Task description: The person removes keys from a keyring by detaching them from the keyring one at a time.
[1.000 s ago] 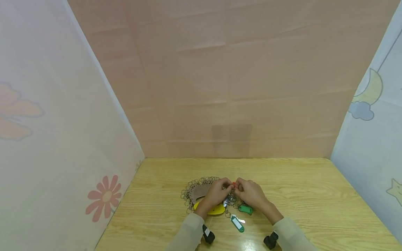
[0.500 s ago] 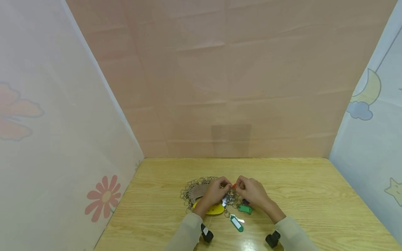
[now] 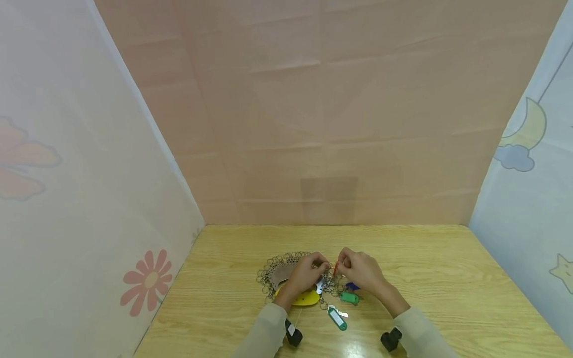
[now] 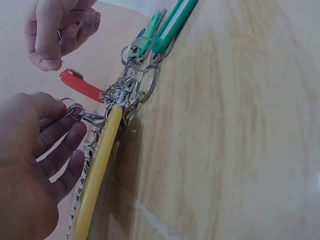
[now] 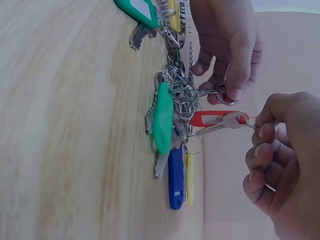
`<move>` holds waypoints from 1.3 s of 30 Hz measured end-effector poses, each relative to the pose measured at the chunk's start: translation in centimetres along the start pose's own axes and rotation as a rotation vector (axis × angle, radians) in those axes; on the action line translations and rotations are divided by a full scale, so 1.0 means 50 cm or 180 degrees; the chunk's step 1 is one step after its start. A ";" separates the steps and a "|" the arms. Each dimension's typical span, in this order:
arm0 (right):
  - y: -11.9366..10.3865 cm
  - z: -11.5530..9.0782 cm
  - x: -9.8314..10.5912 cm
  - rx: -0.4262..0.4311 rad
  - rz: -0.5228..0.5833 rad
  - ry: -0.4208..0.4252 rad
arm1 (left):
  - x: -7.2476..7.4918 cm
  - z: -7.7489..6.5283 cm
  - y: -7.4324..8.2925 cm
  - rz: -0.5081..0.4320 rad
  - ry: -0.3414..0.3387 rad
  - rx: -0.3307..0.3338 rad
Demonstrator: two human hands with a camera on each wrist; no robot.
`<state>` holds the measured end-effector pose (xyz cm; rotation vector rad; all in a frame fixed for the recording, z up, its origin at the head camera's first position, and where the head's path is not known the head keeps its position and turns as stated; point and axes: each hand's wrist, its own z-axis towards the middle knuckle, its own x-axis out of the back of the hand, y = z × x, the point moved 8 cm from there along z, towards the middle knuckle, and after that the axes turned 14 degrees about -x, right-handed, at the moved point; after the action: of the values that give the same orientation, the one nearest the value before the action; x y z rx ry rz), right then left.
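Note:
My left hand (image 3: 309, 272) pinches a metal split ring fixed to a small swivel clasp (image 4: 91, 118). Between thumb and forefinger my right hand (image 3: 361, 271) holds the thin ring of a red key tag (image 5: 204, 119). A silver key (image 5: 233, 120) hangs on that same ring. The two held rings look apart in both wrist views. Below the hands lies a tangle of clasps and rings (image 5: 181, 92). It is joined to a grey plate (image 3: 283, 272) fringed with rings, partly covered by my left hand, beside a yellow board (image 3: 308, 298).
A green tag (image 3: 337, 318) with a key lies nearest me on the wooden table (image 3: 447, 288). Another green tag (image 5: 163, 119), a blue tag (image 5: 175, 178) and a yellow tag (image 5: 190, 178) sit by the tangle. A patterned sheet (image 3: 147, 283) stands at the left.
My right hand has shifted slightly up and right, drawing the red tag away from the left hand. The red tag now shows more upright, and the blue tag has come into sight.

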<state>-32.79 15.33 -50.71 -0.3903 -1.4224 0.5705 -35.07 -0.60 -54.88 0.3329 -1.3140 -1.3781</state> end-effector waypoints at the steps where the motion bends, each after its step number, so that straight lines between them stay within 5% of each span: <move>1: 0.000 0.001 0.002 0.0013 -0.0015 0.0020 | 0.000 0.000 0.000 -0.0006 0.0000 0.0008; 39: -0.005 -0.008 0.126 0.0290 -0.0300 0.0655 | 0.005 0.001 0.004 0.0220 -0.0048 -0.0154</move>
<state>-32.03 18.87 -45.51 -0.2990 -1.2063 0.5017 -35.10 -0.72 -54.58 0.2426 -1.2907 -1.3543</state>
